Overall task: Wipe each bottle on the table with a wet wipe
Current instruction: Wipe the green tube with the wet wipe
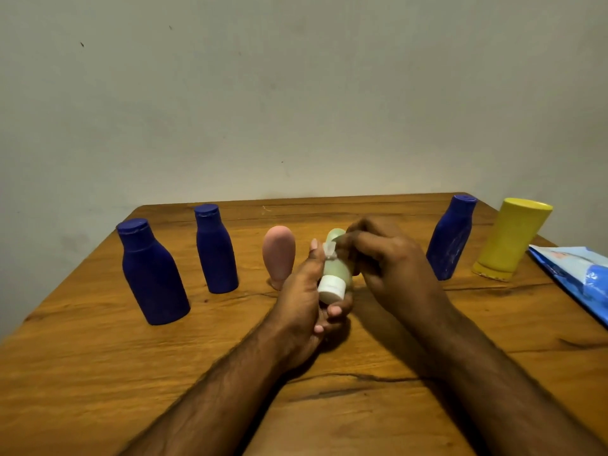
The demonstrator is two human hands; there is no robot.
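Note:
My left hand (304, 301) grips a small pale green bottle (335, 268) with a white cap, tilted with the cap toward me, above the table's middle. My right hand (388, 258) is closed over the bottle's upper end, pressing a small whitish wet wipe (330, 250) against it; most of the wipe is hidden under the fingers. Two dark blue bottles (151, 274) (215, 250) stand at the left, and a pink bottle (279, 255) stands cap-down just left of my hands. At the right stand another dark blue bottle (450, 238) and a yellow bottle (511, 238).
The wooden table (98, 373) meets a plain wall at its far edge. A blue wet-wipe pack (579, 274) lies at the right edge, close to the yellow bottle. The table's left edge drops off beyond the nearest blue bottle.

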